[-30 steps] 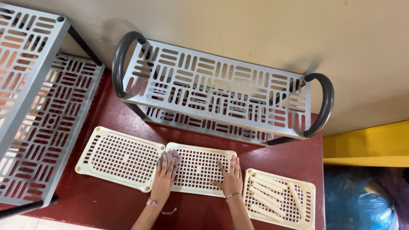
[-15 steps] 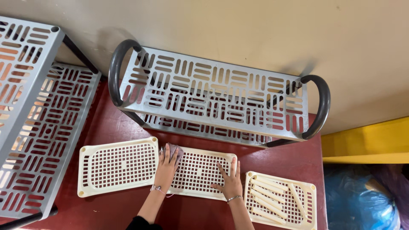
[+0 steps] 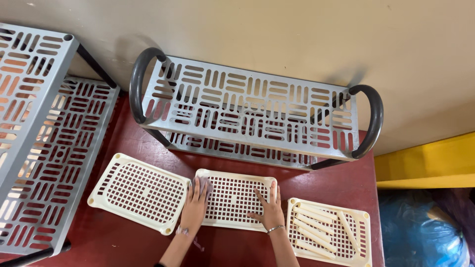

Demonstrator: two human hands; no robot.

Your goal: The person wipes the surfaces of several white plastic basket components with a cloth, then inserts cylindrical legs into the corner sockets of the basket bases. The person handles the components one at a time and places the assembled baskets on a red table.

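Note:
Three cream perforated plastic shelf trays lie in a row on the dark red floor (image 3: 148, 247). My left hand (image 3: 196, 205) rests flat on the left edge of the middle tray (image 3: 232, 198), pressing what looks like a small cloth under the fingers. My right hand (image 3: 268, 207) lies flat with spread fingers on the same tray's right part. The left tray (image 3: 138, 192) is bare and tilted slightly. The right tray (image 3: 356, 220) carries several cream plastic rods (image 3: 316, 223).
A grey slotted two-tier rack (image 3: 252, 111) with dark curved side handles stands against the beige wall behind the trays. A second larger grey rack (image 3: 44, 143) fills the left. A yellow step (image 3: 425, 163) and a blue bag (image 3: 420, 232) are at the right.
The view shifted, so the racks and trays sit differently in the frame. My left hand slid a little along the middle tray's left edge; my right hand stays on the tray.

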